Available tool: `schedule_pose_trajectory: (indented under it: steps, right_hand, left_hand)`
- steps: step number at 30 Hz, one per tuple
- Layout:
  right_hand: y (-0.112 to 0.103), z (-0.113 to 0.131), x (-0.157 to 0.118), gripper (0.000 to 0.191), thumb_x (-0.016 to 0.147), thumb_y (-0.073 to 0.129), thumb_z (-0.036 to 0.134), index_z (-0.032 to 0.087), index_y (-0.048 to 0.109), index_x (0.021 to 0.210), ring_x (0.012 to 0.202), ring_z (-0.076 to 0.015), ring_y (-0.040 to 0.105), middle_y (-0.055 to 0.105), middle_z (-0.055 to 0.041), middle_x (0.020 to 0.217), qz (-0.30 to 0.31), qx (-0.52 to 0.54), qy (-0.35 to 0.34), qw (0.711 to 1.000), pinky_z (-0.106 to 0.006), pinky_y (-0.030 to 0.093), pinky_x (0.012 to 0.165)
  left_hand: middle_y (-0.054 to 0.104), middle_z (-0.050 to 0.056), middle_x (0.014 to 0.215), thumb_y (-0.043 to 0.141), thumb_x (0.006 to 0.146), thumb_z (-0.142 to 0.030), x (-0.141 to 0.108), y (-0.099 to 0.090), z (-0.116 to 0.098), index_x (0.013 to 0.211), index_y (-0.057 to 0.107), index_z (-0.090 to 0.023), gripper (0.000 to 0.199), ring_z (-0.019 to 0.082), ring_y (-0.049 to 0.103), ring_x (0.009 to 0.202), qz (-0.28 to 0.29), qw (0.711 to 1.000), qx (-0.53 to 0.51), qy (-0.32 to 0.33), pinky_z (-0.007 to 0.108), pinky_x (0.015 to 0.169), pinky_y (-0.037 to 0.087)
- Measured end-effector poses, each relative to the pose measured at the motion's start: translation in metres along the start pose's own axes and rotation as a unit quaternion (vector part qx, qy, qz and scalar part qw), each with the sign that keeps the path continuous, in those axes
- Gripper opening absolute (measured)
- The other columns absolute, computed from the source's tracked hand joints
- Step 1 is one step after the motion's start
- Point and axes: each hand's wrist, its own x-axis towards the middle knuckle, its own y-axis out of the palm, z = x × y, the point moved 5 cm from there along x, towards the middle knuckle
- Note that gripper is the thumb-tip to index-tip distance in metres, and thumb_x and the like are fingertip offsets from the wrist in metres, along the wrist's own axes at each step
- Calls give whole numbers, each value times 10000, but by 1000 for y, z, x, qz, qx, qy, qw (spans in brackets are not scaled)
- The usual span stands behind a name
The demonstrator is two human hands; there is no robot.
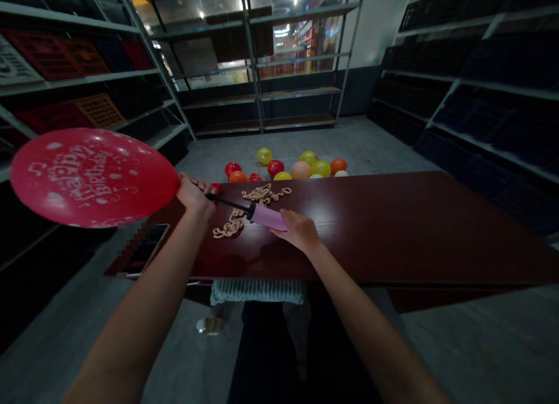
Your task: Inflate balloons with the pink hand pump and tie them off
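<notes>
An inflated red balloon with white "Happy Birthday" print is at the left, its neck at the fingers of my left hand. That hand is closed around the neck and the black end of a balloon pump, though the join itself is hidden by my fingers. My right hand grips the pink barrel of the balloon pump. Between barrel and left hand, the black rod is drawn out. Beyond the pump, tan twisted long balloons lie in a tangle on the dark red table.
Several red, orange, yellow and pale balloons rest past the table's far edge. A dark framed item lies at the table's left end. Shelving with crates flanks the left, and metal racks stand behind. A light-blue ribbed cloth covers my lap area.
</notes>
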Motion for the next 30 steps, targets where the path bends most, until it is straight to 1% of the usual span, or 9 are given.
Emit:
schedule_pose_trajectory:
  steps: [2,5,7,9,13,17,20,25,30]
  right_hand:
    - [-5,4,-2,423,945,606,519,182,643,1198,897,-213,715,756,-85,1014,10,-24,-31,999,-289,454,739]
    - [-20,11,-2,423,894,674,514,174,665,1145,831,-225,712,760,-94,967,13,-46,-55,997,-301,460,711]
    - [-34,15,0,443,889,671,528,182,668,1166,828,-232,713,764,-99,956,14,-67,-67,995,-305,468,710]
    - [-51,18,2,450,896,649,546,187,676,1167,853,-240,720,770,-118,1029,14,-81,-70,994,-310,479,715]
    - [-89,14,7,491,870,654,571,198,678,1189,879,-254,736,774,-102,1094,-2,-92,-42,995,-318,496,702]
    - [-121,18,14,482,854,662,566,208,686,1177,884,-264,742,780,-95,1065,-2,-103,-33,994,-326,507,697]
    - [-137,30,19,452,868,632,575,215,698,1133,851,-268,737,784,-92,1004,-7,-109,-28,994,-336,502,678]
    - [-144,40,21,487,837,646,608,225,697,1132,751,-268,725,779,-88,901,-29,-123,-1,992,-331,470,617]
    - [-131,25,4,452,850,658,576,235,676,1147,798,-270,749,790,-83,965,-7,-114,3,993,-319,488,625]
  left_hand:
    - [262,-88,458,375,1061,-359,7,-21,-19,670,285,-205,429,58,243,326,-20,1000,-21,-2,204,382,226]
    - [248,-88,472,386,1026,-273,13,-48,-39,674,277,-206,374,57,224,332,-40,998,-48,-5,202,386,221]
    - [248,-85,485,397,1004,-241,12,-56,-48,675,276,-206,352,60,225,341,-37,997,-68,-2,204,391,232]
    - [252,-85,497,424,1013,-299,7,-56,-52,681,274,-208,376,61,239,349,-26,995,-93,8,202,396,245]
    - [252,-88,497,522,990,-482,-7,-37,-51,678,265,-218,483,66,258,354,-10,989,-142,28,210,389,239]
    - [265,-84,478,559,973,-523,-28,-5,-39,657,264,-221,527,67,270,352,22,983,-180,21,226,391,235]
    - [264,-81,459,562,964,-564,-51,19,-23,643,267,-224,553,68,286,348,52,981,-188,2,234,391,242]
    - [274,-75,441,560,951,-609,-85,41,3,628,281,-226,573,65,278,328,86,979,-182,-20,247,383,248]
    - [263,-81,436,561,965,-563,-94,35,26,619,278,-229,557,69,264,317,95,981,-164,-27,246,380,232]
